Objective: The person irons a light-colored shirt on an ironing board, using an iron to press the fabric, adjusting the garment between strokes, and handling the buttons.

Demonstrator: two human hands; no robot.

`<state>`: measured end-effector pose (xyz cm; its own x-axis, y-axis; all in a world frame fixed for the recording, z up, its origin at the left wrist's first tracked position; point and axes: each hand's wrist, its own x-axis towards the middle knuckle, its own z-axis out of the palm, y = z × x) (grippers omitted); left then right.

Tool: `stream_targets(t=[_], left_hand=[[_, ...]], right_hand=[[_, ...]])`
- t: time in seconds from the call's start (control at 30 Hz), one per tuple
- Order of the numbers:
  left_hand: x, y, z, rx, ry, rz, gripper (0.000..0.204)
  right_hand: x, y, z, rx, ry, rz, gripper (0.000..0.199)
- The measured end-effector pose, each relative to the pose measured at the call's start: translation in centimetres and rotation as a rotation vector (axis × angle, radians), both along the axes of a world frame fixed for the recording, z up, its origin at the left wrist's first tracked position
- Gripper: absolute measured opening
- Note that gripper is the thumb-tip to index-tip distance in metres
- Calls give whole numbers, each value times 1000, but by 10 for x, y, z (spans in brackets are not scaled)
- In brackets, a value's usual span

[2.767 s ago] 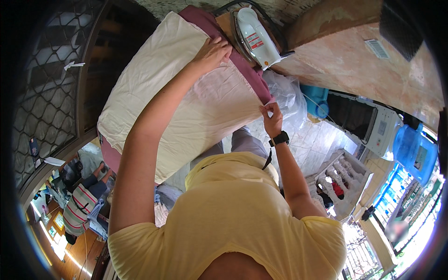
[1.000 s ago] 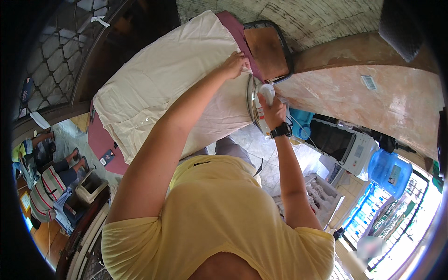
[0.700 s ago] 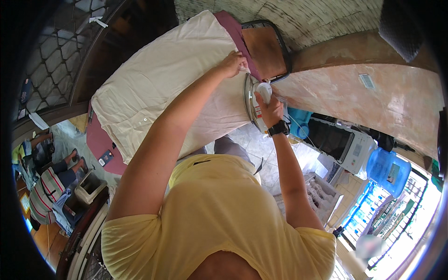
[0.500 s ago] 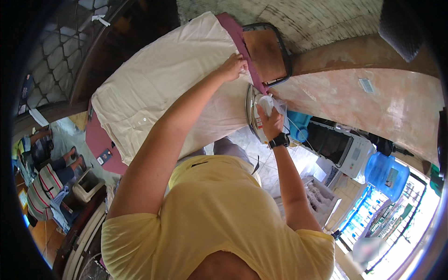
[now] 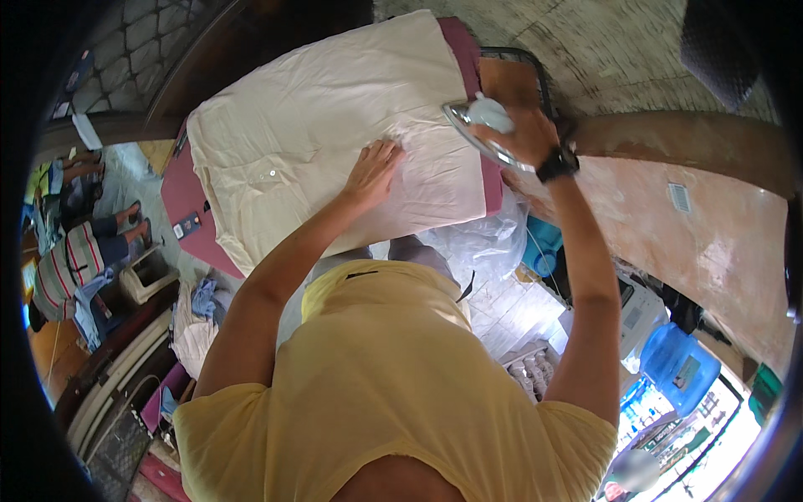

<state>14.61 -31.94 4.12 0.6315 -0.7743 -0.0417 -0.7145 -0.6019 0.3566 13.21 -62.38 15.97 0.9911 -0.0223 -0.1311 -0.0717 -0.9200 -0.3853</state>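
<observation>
A cream button-up garment (image 5: 326, 109) is spread over an ironing board with a maroon cover (image 5: 177, 205). My left hand (image 5: 373, 174) rests on the cloth near its middle, fingers stretched out and touching some small wrinkles. My right hand (image 5: 529, 135) is closed round the handle of a clothes iron (image 5: 488, 115) with a shiny soleplate and a pale body. The iron is over the board's right end, its tip toward the cloth. Whether its soleplate touches the fabric I cannot tell. Small buttons (image 5: 273, 174) show on the garment's left part.
A brown rest panel (image 5: 507, 82) in a dark frame sits beyond the board's right end. Clear plastic (image 5: 481, 243) and a blue container (image 5: 542, 247) are below it. To the right are a wall (image 5: 652, 201) and a blue water jug (image 5: 682, 368). Another person (image 5: 71, 272) is at far left.
My left hand has let go of the cloth near the far right edge and come nearer and left, fingers now out. My right hand has carried the iron farther away, over the board's end.
</observation>
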Motion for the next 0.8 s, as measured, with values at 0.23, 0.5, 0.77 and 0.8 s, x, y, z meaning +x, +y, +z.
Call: stream_targets(t=[0.23, 0.5, 0.77, 0.8], left_hand=[[6, 6, -20, -85, -176, 28, 49], [6, 11, -20, -206, 53, 104, 44], [-17, 9, -36, -189, -46, 257, 41], [-22, 8, -35, -211, -52, 271, 42]], right_hand=[[71, -13, -38, 7, 123, 271, 66], [80, -21, -45, 19, 11, 505, 57], [94, -5, -18, -74, -3, 692, 54], [92, -8, -22, -49, 13, 712, 54]])
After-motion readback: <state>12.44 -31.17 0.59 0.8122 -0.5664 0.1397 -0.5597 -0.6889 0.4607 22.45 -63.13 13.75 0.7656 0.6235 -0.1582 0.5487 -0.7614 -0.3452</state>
